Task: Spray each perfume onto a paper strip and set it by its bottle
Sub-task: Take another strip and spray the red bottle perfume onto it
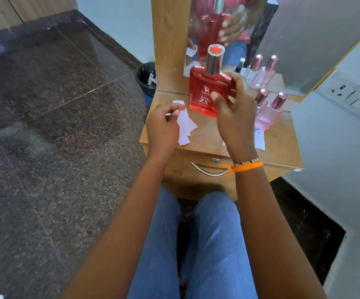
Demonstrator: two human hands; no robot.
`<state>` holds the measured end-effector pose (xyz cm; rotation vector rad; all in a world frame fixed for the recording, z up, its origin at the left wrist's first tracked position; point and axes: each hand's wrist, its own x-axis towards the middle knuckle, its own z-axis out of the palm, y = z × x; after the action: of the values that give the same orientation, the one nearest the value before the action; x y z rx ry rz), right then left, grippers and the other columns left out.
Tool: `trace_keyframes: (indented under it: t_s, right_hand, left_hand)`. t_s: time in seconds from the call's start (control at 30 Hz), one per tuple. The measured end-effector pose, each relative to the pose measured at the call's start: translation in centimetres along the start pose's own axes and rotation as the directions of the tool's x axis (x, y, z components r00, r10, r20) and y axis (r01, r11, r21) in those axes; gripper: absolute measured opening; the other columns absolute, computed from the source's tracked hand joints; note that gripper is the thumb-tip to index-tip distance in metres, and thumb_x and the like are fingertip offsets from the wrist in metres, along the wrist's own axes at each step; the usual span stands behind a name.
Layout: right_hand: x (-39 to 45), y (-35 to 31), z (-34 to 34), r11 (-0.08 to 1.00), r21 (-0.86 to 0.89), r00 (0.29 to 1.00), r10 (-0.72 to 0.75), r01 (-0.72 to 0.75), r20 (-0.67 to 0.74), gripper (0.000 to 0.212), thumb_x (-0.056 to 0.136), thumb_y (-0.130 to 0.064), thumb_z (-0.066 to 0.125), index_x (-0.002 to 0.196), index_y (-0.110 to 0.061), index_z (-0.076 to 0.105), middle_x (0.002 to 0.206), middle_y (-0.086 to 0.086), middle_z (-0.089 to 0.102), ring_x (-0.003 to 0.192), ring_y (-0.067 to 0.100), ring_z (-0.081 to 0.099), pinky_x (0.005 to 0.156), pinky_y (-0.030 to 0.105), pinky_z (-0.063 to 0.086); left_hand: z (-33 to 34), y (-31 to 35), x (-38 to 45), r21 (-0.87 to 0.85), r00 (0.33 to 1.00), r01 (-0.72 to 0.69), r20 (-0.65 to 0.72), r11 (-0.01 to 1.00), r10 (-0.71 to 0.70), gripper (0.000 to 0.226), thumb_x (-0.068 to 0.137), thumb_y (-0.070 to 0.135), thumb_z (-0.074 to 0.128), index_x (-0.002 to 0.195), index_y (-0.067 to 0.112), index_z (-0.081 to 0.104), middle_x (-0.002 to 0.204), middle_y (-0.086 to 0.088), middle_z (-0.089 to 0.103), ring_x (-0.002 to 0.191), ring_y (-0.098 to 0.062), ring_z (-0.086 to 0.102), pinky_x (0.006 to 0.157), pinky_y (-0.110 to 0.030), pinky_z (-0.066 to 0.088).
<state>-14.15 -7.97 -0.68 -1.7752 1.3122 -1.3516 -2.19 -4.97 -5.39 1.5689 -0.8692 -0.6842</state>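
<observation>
Red perfume bottle (209,91), silver-capped, is upright above the desk (280,147), your right hand (237,117) fingers wrapped around it; your left hand (164,126) fingers pinch white paper strips (185,126).

Paper strips (185,126) left of held bottle (209,91) — smaller bottles (269,113) right.

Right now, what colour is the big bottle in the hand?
Red, with a shiny silver cap: the perfume bottle in the right hand, clearest in the head view.
</observation>
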Motion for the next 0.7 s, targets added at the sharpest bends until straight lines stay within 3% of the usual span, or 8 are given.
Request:
trace_keyframes:
  t_s: [0.07,0.13,0.23,0.33,0.47,0.53,0.6,0.7]
  right_hand:
    - [-1.5,-0.3,-1.6,0.997,0.053,0.999,0.052,-0.053,0.013,0.032,0.084,-0.001,0.058,0.115,-0.009,0.056,0.095,-0.011,0.06,0.085,-0.004,0.058,0.079,0.01,0.047]
    - [-2.9,-0.2,-2.8,0.989,0.091,0.993,0.11,-0.113,0.042,0.03,0.086,-0.003,0.057,0.115,-0.011,0.056,0.094,-0.015,0.06,0.086,-0.006,0.059,0.082,0.016,0.05]
    - [-4.5,0.2,-4.0,0.972,0.145,0.98,0.169,-0.183,0.106,0.03,0.086,-0.004,0.058,0.115,-0.012,0.057,0.104,0.001,0.065,0.098,0.012,0.062,0.093,0.038,0.052]
    - [-5.7,0.9,-4.8,0.952,0.212,0.968,0.19,-0.222,0.161,0.033,0.082,-0.013,0.06,0.115,-0.016,0.057,0.113,0.011,0.064,0.106,0.024,0.061,0.096,0.047,0.05]
    - [-6.5,1.4,-5.5,0.922,0.276,0.949,0.206,-0.27,0.24,0.032,0.085,-0.009,0.061,0.117,-0.01,0.056,0.115,0.012,0.063,0.108,0.025,0.06,0.094,0.042,0.052]
    - [-6.5,1.2,-5.8,0.923,0.27,0.948,0.211,-0.273,0.236,0.03,0.087,-0.005,0.062,0.116,-0.007,0.055,0.113,0.007,0.063,0.104,0.016,0.06,0.088,0.025,0.052]
    - [-6.0,0.5,-5.7,0.937,0.256,0.967,0.203,-0.238,0.157,0.033,0.084,-0.01,0.068,0.114,-0.008,0.056,0.109,-0.004,0.061,0.098,0.004,0.058,0.081,0.012,0.048]
    - [-4.8,-0.4,-5.3,0.982,0.152,0.994,0.111,-0.108,-0.007,0.036,0.076,-0.019,0.076,0.107,-0.012,0.059,0.102,-0.003,0.063,0.09,0.006,0.061,0.078,0.016,0.051]
  left_hand:
    - [0.2,0.7,-0.7,0.04,0.997,-0.079,-0.003,0.996,0.079,0.024,0.093,0.008,0.048,0.098,0.012,0.071,0.099,-0.003,0.068,0.084,-0.014,0.058,0.076,-0.019,0.048]
    - [0.2,1.5,-1.6,0.076,0.989,-0.147,0.005,0.986,0.147,0.025,0.096,0.015,0.047,0.099,0.011,0.071,0.093,0.0,0.066,0.083,-0.011,0.056,0.068,-0.011,0.04]
    - [0.0,2.2,-3.0,-0.016,0.984,-0.121,0.132,0.993,0.122,0.027,0.096,0.029,0.048,0.098,0.014,0.07,0.092,0.005,0.064,0.092,-0.012,0.061,0.079,-0.019,0.046]
    - [-0.1,2.1,-4.3,-0.217,0.933,0.017,0.355,0.976,0.063,0.029,0.086,0.032,0.062,0.106,0.012,0.067,0.103,-0.005,0.069,0.098,-0.016,0.067,0.083,-0.029,0.055]
    - [0.0,2.0,-5.6,-0.275,0.929,0.113,0.37,0.955,-0.003,0.033,0.078,0.015,0.072,0.109,0.007,0.064,0.096,-0.008,0.071,0.084,-0.012,0.07,0.068,-0.022,0.055]
    - [0.2,2.0,-5.9,-0.281,0.936,0.099,0.351,0.955,0.007,0.033,0.077,0.013,0.072,0.108,0.006,0.064,0.097,-0.008,0.069,0.084,-0.013,0.07,0.068,-0.024,0.056]
    - [0.4,1.8,-6.0,-0.24,0.941,0.045,0.335,0.97,0.039,0.032,0.074,0.015,0.075,0.105,0.009,0.066,0.102,-0.007,0.067,0.092,-0.019,0.069,0.075,-0.031,0.058]
    - [0.8,1.6,-6.4,-0.176,0.942,-0.013,0.327,0.984,0.071,0.027,0.074,0.014,0.075,0.099,0.015,0.067,0.103,-0.004,0.065,0.094,-0.018,0.067,0.081,-0.034,0.057]
